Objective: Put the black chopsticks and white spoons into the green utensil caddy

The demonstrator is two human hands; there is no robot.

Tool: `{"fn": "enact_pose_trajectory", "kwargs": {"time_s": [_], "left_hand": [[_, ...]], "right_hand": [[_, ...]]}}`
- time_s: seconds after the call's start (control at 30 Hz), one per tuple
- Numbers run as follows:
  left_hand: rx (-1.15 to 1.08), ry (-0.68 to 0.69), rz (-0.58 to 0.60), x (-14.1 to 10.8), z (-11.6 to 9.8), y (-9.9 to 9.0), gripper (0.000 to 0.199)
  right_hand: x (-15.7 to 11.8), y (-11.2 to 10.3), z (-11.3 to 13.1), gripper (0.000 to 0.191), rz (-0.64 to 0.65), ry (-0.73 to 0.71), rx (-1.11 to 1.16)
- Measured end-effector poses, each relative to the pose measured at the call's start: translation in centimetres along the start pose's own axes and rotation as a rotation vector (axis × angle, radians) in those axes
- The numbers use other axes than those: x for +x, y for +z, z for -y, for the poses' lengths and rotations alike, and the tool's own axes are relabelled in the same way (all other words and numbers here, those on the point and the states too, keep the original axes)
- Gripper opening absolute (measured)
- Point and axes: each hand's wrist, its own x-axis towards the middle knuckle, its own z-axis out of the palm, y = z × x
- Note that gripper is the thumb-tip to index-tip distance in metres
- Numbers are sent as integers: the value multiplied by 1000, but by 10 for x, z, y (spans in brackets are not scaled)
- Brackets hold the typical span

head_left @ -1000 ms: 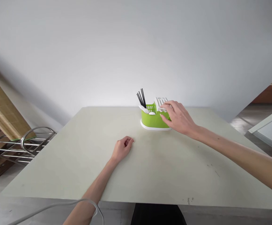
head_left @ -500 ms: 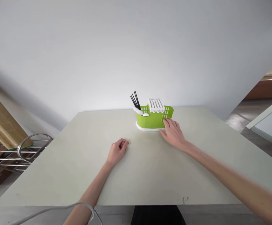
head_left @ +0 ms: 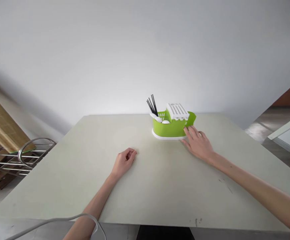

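A green cutlery holder with a white slotted top and a white base stands near the back of the table. Several black chopsticks and white spoons stick out of its left section. At its right front corner, my right hand grips the low wall, fingers over the edge and thumb down by the base. The fingertips are partly hidden. My left hand rests on the table to the left and nearer to me, loosely curled, with nothing visible in it.
The pale table backs onto a plain wall. Left of it stand a metal rack and a bamboo board. A grey cable crosses my left forearm at the front edge.
The cutlery holder has slid to the right along the table and turned slightly, together with my right hand. My left hand has stayed in place.
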Motion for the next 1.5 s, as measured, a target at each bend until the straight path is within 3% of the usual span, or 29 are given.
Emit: {"fn": "enact_pose_trajectory", "kwargs": {"time_s": [0.3, 0.5, 0.63, 0.73, 0.87, 0.97, 1.07, 1.13, 1.27, 1.5], "left_hand": [[21, 28, 2, 1, -16, 14, 42], [12, 9, 3, 1, -3, 1, 39], [9, 12, 4, 0, 0, -5, 40], [1, 9, 11, 0, 0, -6, 39], [-11, -17, 24, 3, 0, -5, 40], [-30, -28, 37, 14, -3, 1, 40], [-89, -15, 42, 34, -9, 17, 41], [-138, 3, 45, 49, -16, 30, 42], [-222, 31, 37, 69, -24, 49, 42], [-322, -26, 53, 69, -23, 50, 45]], "right_hand": [[-29, 7, -129, 72, 60, 136, 21], [-33, 21, -164, 73, 70, 176, 33], [-30, 21, -172, 76, 25, 170, 89], [-35, 14, -149, 79, -49, 229, 115], [-50, 8, -73, 82, -125, 440, 226], [-53, 13, -12, 76, -157, 423, 428], [-36, 21, 29, 69, -123, 369, 595], [-18, 24, 46, 60, -131, 400, 720], [12, 20, 67, 37, -23, 386, 963], [15, 8, 72, 27, 60, 472, 1141]]}}
